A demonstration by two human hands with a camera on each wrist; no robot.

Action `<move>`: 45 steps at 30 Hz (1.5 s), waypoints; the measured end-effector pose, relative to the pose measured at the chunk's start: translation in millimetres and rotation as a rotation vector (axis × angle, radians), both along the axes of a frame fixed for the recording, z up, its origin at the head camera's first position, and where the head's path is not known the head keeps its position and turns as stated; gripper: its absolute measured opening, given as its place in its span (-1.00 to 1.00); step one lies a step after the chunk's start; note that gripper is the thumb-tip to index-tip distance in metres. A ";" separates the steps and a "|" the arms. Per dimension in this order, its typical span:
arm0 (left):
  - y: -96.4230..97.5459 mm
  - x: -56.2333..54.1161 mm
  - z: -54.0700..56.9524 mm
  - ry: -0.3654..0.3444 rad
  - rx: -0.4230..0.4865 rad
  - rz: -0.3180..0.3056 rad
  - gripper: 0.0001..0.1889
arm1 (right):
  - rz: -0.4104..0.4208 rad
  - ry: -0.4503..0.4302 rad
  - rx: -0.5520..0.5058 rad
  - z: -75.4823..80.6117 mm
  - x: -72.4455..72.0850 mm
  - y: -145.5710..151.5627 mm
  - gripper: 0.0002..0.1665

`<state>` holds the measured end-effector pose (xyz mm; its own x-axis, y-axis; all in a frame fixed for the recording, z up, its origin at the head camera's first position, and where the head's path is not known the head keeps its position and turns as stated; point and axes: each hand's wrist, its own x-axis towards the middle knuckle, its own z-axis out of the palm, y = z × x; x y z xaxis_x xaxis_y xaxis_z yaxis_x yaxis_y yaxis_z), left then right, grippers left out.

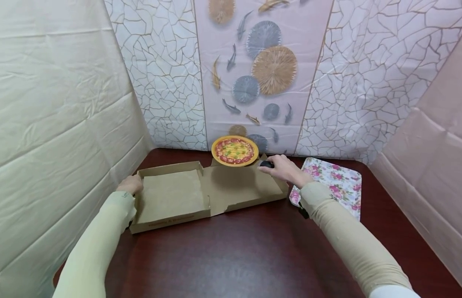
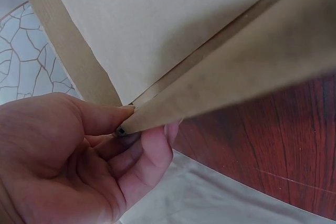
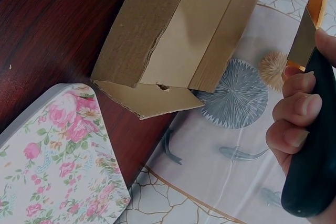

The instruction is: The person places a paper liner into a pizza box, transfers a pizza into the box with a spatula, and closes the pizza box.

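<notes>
Pizza (image 1: 235, 151): located in the air over the right-hand part of the open cardboard box, near its rear edge, casting a shadow on the lid (image 1: 234, 192). The topped face is turned up and towards the head camera; seen from there, the round shows as an oval with its long axis running left to right.

Pizza server: black handle (image 3: 310, 156) gripped by the right hand (image 1: 286, 169), fingers curled round it. In the right wrist view the handle's long axis runs steeply, rounded butt low, the metal blade (image 3: 303, 40) uppermost, beside the pizza's orange rim. From the head view, the pizza lies to the left of this hand. How far the blade reaches beneath it cannot be told.

Box (image 1: 169, 221): laid open on the dark red table (image 1: 234, 256), long axis left to right, base at left, lid at right. The left hand (image 1: 131, 185) pinches its left wall between thumb and fingers.

Floral board (image 1: 336, 180): flat on the table, just right of the lid.
</notes>
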<state>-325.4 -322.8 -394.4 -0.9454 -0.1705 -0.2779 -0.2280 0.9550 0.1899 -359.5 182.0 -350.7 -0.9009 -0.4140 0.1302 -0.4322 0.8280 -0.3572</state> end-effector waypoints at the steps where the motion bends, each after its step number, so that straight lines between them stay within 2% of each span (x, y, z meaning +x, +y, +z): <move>1: -0.3 0.1 -0.1 0.003 0.000 -0.002 -0.53 | 0.002 0.002 0.000 -0.2 0.0 -0.2 -0.58; 15: -1.3 0.0 0.4 -0.006 -0.005 -0.013 -0.46 | 0.005 0.020 -0.013 -3.7 2.4 -7.8 -0.62; 23: -1.8 2.4 3.1 -0.003 0.004 -0.006 -0.45 | 0.033 0.028 -0.015 -1.5 -0.4 -13.1 -0.55; 29: -1.5 -2.7 6.7 0.008 0.014 0.005 -0.54 | 0.034 0.042 -0.002 3.3 -1.2 -14.9 -0.56; 35: -1.2 -6.5 3.0 0.001 0.009 0.006 -0.62 | 0.029 0.025 0.010 3.7 0.1 -16.1 -0.58; 45: -2.4 -6.8 -3.3 0.024 -0.014 0.043 -0.57 | 0.024 -0.001 0.003 -1.2 -0.1 -22.9 -0.57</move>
<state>-332.2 -325.2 -397.7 -0.9435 -0.2145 -0.2527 -0.2643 0.9469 0.1829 -359.6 159.0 -351.9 -0.8907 -0.4360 0.1283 -0.4518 0.8185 -0.3548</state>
